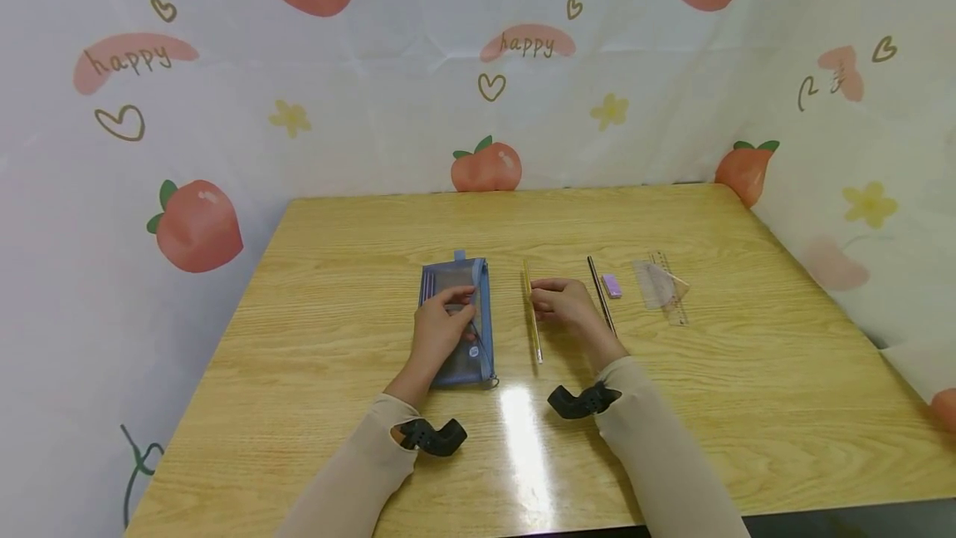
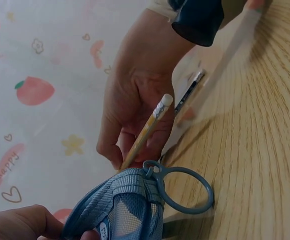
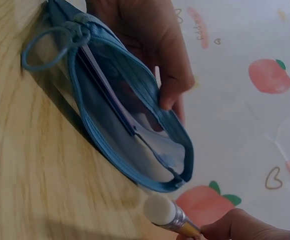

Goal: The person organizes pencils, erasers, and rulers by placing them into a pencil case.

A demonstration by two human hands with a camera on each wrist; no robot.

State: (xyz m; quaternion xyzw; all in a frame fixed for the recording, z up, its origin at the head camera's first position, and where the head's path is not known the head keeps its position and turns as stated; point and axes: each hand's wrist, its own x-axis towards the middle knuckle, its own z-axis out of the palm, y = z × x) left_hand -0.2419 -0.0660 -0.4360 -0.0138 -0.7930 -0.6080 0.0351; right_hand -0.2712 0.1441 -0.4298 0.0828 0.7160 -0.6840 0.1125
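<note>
A blue mesh pencil pouch [image 1: 452, 276] lies on the table with its zipped side unzipped and gaping. My left hand [image 1: 441, 330] pinches the edge of the opening, thumb and fingers holding it apart. Inside, a long purple-blue item [image 3: 110, 95] shows in the right wrist view. To the right of the pouch, my right hand [image 1: 565, 301] grips a yellow pencil [image 1: 534, 318] with its fingertips. The pencil's white eraser end [image 3: 159, 210] points toward me, close beside the pouch mouth. A ring pull [image 2: 189, 190] hangs from the zip.
Right of my right hand lies a black pencil [image 1: 597, 282], then a purple eraser [image 1: 612, 286]. Further right, a clear set square [image 1: 648, 287] overlaps a clear ruler [image 1: 677, 305]. A peach-patterned white sheet [image 1: 396, 106] hangs behind the wooden table [image 1: 336, 289].
</note>
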